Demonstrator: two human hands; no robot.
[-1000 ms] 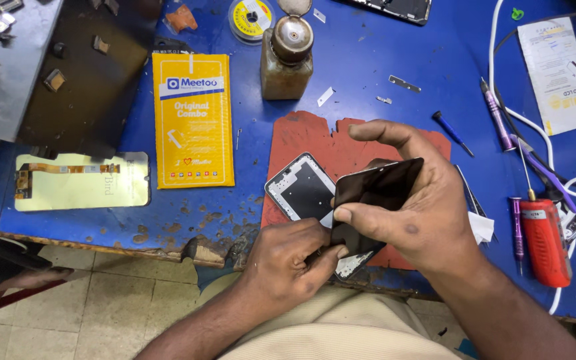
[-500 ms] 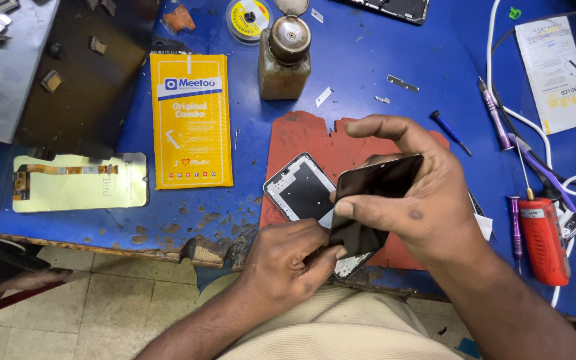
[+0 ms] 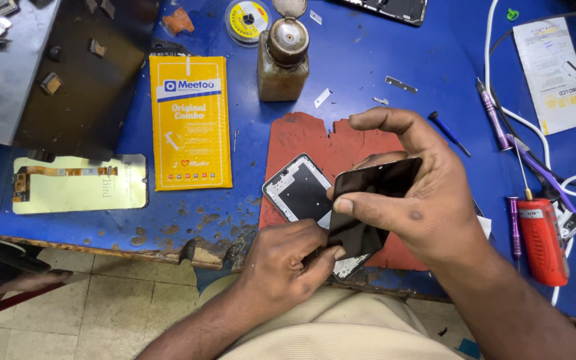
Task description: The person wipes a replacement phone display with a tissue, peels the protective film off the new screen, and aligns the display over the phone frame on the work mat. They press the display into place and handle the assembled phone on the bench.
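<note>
Even, bright light on the blue table [image 3: 368, 73], soft shadows under the hands, sharp focus, slight bending towards its far corners

head-worn, facing down, close over workbench [image 3: 381, 60]

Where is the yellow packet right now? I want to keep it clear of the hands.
In the head view the yellow packet lies flat on the blue table, left of the red mat and of both hands.

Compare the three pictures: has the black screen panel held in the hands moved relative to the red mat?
No. The black screen panel sits over the same lower right part of the red mat, beside the phone frame, as before.
</note>
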